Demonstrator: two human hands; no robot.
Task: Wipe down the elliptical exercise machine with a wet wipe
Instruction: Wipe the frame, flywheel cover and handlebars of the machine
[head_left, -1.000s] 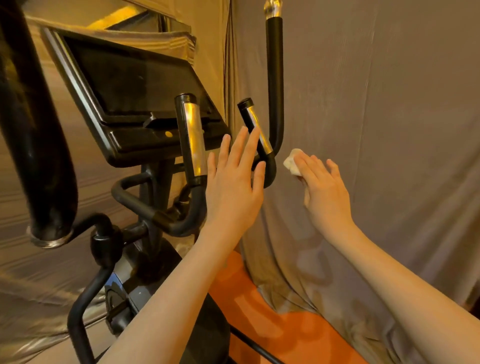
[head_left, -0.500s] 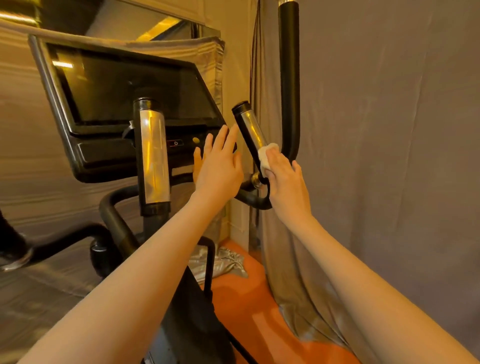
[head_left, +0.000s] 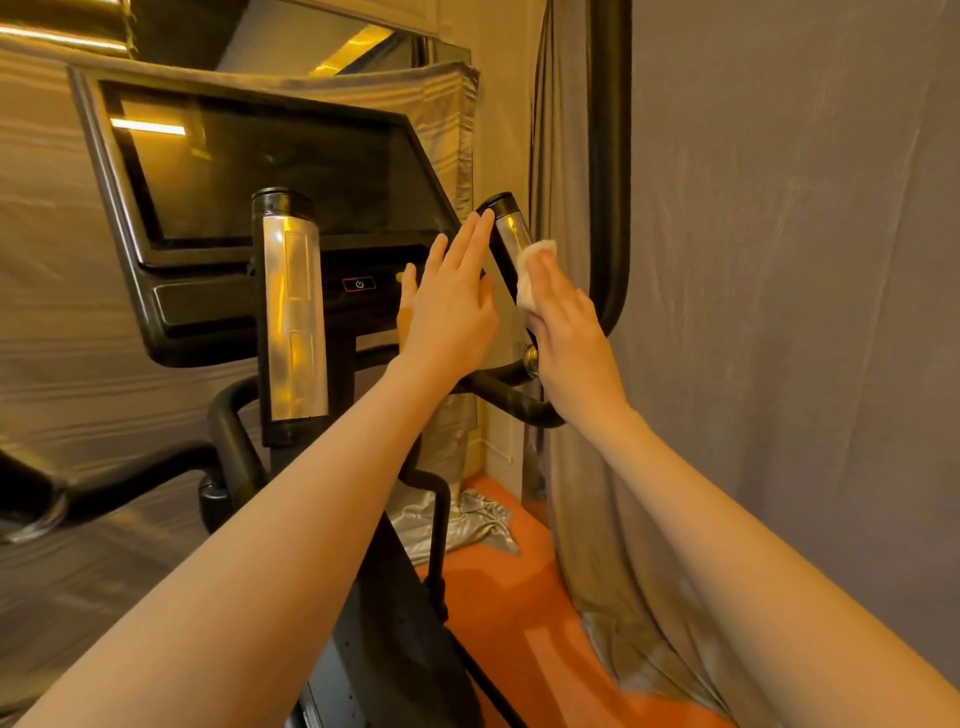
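- The right hand (head_left: 569, 332) is pressing a white wet wipe (head_left: 531, 275) against the right side of the short right handle (head_left: 506, 234) of the elliptical machine, fingers laid flat over the wipe and holding it to the silver sensor plate.
- The wipe is showing above and to the left of the fingertips, bunched, and touching the handle about halfway up.
- The left hand (head_left: 449, 306) is standing open and flat, fingers straight and close together, pointing up toward the black cap of the same handle; its fingertips are lying just beside the cap, and whether they are touching it cannot be told.
- The two hands are sitting on either side of that handle, which is tilting up and to the left between them.
- The short left handle (head_left: 291, 312) is standing upright nearer the camera, its long silver plate catching yellow light; no hand is on it.
- The dark screen (head_left: 270, 171) of the console is sitting behind both handles, with a small red-framed power button (head_left: 358, 284) on the strip below it.
- A tall black moving arm (head_left: 608, 156) is rising just right of the right hand and curving in at its foot.
- Grey cloth (head_left: 779, 312) is hanging along the wall on the right, bunching on the orange floor (head_left: 519, 613).
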